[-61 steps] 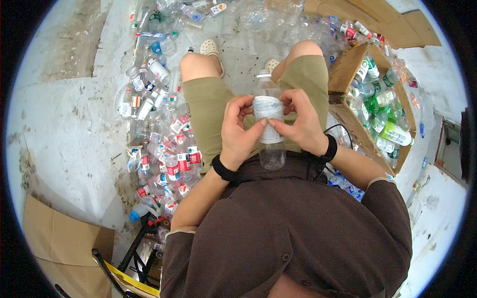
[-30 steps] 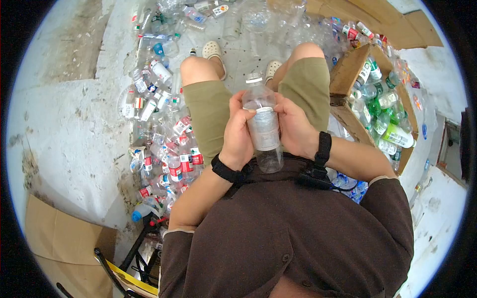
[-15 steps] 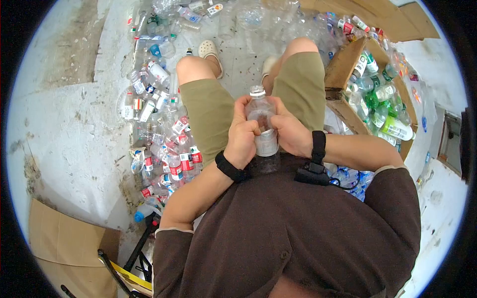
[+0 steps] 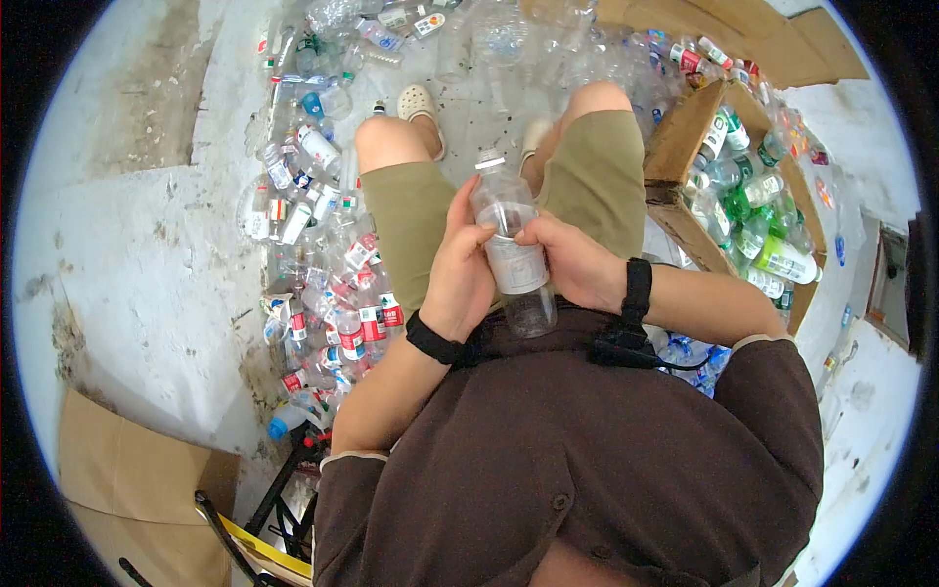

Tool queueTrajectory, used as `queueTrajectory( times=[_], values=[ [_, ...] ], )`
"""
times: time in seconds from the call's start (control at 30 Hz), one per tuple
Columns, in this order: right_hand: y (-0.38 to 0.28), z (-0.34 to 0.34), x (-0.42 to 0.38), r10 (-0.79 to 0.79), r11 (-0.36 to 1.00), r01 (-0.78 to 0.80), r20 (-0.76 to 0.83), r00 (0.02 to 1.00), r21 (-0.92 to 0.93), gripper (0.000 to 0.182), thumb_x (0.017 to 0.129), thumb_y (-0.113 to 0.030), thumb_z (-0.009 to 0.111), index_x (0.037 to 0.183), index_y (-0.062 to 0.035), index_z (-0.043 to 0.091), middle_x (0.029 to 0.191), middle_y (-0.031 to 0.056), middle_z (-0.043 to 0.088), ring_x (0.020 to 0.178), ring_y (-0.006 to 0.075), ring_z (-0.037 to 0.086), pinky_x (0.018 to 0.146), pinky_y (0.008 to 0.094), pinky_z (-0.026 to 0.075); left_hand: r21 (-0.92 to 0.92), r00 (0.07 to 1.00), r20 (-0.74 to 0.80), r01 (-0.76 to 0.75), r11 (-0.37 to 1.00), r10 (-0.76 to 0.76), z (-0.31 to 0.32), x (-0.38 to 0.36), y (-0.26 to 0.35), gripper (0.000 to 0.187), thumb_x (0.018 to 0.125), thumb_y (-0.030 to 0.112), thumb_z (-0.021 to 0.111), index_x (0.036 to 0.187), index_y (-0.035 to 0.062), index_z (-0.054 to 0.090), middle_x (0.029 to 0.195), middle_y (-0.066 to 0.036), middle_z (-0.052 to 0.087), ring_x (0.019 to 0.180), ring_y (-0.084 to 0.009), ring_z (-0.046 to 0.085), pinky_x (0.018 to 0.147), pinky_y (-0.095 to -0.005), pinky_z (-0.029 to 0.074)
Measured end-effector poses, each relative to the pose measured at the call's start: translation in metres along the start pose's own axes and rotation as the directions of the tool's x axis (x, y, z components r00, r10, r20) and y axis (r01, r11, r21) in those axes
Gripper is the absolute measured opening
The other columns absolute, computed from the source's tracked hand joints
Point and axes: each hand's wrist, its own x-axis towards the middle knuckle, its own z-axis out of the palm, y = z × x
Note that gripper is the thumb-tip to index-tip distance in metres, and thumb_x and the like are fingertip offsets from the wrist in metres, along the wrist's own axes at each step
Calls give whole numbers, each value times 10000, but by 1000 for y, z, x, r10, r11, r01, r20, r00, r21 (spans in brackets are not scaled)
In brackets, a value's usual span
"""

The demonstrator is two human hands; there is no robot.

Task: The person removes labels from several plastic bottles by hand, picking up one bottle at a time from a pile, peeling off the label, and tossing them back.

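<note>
A clear plastic bottle (image 4: 501, 191) is held in front of my lap, its neck pointing away from me and leaning slightly left. A whitish label (image 4: 518, 266) wraps its middle, and its lower end is near my shirt. My left hand (image 4: 464, 276) grips the bottle's left side, the thumb at the label's upper edge. From the right, my right hand (image 4: 581, 259) closes on the same bottle, thumb also near the label's top. The fingers behind the bottle are partly hidden. Each wrist wears a black strap.
Many plastic bottles (image 4: 367, 323) with red labels lie along my left. On the right, a cardboard box (image 4: 675, 161) holds several green and clear bottles. More clear bottles (image 4: 504, 39) lie ahead beyond my feet. A cardboard sheet (image 4: 137, 489) is at lower left.
The bottle has turned and tilted, its neck shifting left and its label showing more fully. My thumbs have moved up to the label's upper edge, and my left hand has opened out somewhat.
</note>
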Motion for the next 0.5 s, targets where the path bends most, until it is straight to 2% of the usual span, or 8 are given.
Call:
queueTrajectory(
  times=[0.13, 0.2, 0.23, 0.3, 0.33, 0.4, 0.43, 0.5],
  values=[
    [0, -1, 10, 115, 990, -110, -54, 992, 83, 240, 776, -130, 529, 1004, -74, 477, 924, 54, 537, 832, 167, 529, 729, 327, 450, -149, 999, -7, 47, 988, -49, -14, 2, -8, 571, 820, 69, 437, 1378, 50, 317, 1338, -121, 429, 1232, -256, 417, 1059, -395, 307],
    [4, 1, 10, 47, 995, -42, -49, 998, 92, 228, 738, -88, 516, 963, -70, 486, 894, 56, 532, 796, 170, 521, 707, 322, 451, 84, 995, 69, 67, 994, -73, -20, 0, -15, 549, 819, 69, 455, 1357, 41, 351, 1303, -125, 474, 1200, -265, 453, 1052, -406, 320],
    [5, 2, 10, 51, 995, -46, -47, 998, 93, 228, 738, -88, 516, 963, -70, 486, 894, 56, 532, 796, 170, 521, 707, 322, 451, 84, 995, 65, 67, 994, -73, -22, -2, -17, 549, 819, 69, 455, 1357, 41, 351, 1303, -125, 474, 1200, -265, 453, 1052, -406, 320],
    [6, 3, 10, 18, 999, -15, -94, 995, 41, 232, 717, -59, 504, 948, -63, 491, 892, 59, 528, 787, 172, 513, 709, 324, 451, -48, 995, 79, 69, 996, -65, -21, -1, -18, 536, 813, 63, 475, 1338, 30, 376, 1276, -126, 502, 1177, -268, 476, 1044, -409, 333],
    [5, 2, 10, 13, 999, -10, -91, 996, 39, 232, 717, -59, 504, 948, -63, 491, 892, 59, 528, 787, 172, 513, 709, 324, 451, -46, 995, 83, 65, 997, -61, -20, -1, -14, 536, 813, 63, 475, 1338, 30, 376, 1276, -126, 502, 1177, -268, 476, 1044, -409, 333],
    [9, -1, 8, -43, 998, 43, 0, 999, 40, 264, 719, -51, 496, 982, -58, 491, 911, 58, 522, 818, 175, 509, 729, 320, 447, -280, 978, 155, 183, 942, -143, -21, -6, -6, 549, 809, 27, 446, 1350, 12, 357, 1278, -125, 484, 1184, -241, 461, 1041, -382, 331],
    [9, -2, 5, -38, 998, 38, -3, 999, 44, 264, 719, -51, 496, 982, -58, 491, 911, 58, 522, 818, 175, 509, 729, 320, 447, -281, 977, 151, 187, 941, -149, -20, -8, -6, 549, 809, 27, 446, 1350, 12, 357, 1278, -125, 484, 1184, -241, 461, 1041, -382, 331],
    [0, -3, -1, -16, 995, 15, 20, 1000, 94, 351, 731, -41, 494, 1082, -44, 487, 959, 54, 534, 891, 189, 518, 818, 326, 433, -186, 976, 164, 171, 968, -141, -16, -5, -4, 560, 799, 26, 449, 1350, -2, 357, 1296, -129, 473, 1207, -237, 447, 1049, -373, 322]
  ],
)
